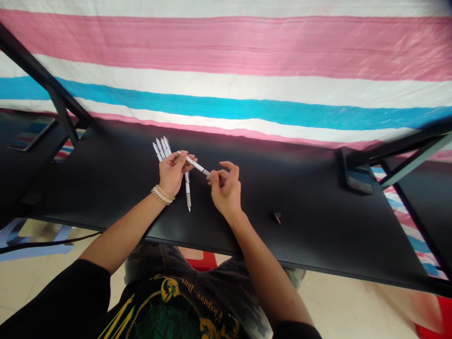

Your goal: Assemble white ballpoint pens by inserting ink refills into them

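Just left of the frame's centre, the fingers of the left hand (172,173) pinch a white pen (197,165) near its upper end, those of the right hand (226,192) its lower; probably light, stiff, slightly slippery, best held along the barrel.

Desk (318,212) is smooth matt black with a soft sheen. Far striped sheet (226,52) looks like wrinkly woven plastic, kinda glossy far right. Slanted white pen (198,166)? Smooth plastic by the looks of it. Near pen (188,189) has a shiny, metal-looking tip (189,208). Shirt's (88,287) matt cloth.
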### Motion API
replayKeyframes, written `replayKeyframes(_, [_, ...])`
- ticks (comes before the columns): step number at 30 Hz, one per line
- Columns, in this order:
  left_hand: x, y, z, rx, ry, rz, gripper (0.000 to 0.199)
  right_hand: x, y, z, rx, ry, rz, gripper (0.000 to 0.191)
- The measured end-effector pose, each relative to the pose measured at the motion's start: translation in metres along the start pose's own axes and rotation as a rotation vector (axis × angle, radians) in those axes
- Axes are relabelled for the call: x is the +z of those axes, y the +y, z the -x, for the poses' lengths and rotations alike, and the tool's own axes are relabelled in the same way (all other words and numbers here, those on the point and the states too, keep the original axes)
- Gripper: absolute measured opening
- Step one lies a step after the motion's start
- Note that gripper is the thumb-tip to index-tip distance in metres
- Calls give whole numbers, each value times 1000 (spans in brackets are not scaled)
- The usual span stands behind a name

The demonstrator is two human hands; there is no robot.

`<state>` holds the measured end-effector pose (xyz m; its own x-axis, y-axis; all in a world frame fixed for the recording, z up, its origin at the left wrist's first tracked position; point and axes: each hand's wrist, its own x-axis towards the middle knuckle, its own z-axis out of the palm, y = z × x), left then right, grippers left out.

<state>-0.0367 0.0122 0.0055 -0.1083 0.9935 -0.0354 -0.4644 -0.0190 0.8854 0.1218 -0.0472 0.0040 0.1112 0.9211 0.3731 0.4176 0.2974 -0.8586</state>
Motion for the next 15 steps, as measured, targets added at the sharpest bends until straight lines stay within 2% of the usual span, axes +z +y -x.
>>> replayKeyframes(13, [1, -1, 2, 5, 12, -32, 36, -1, 0, 0, 105, -80, -138, 27])
replayKeyframes(15, [2, 0, 2, 0, -2, -24, 33, 0, 0, 1, 131, -123, -163, 22])
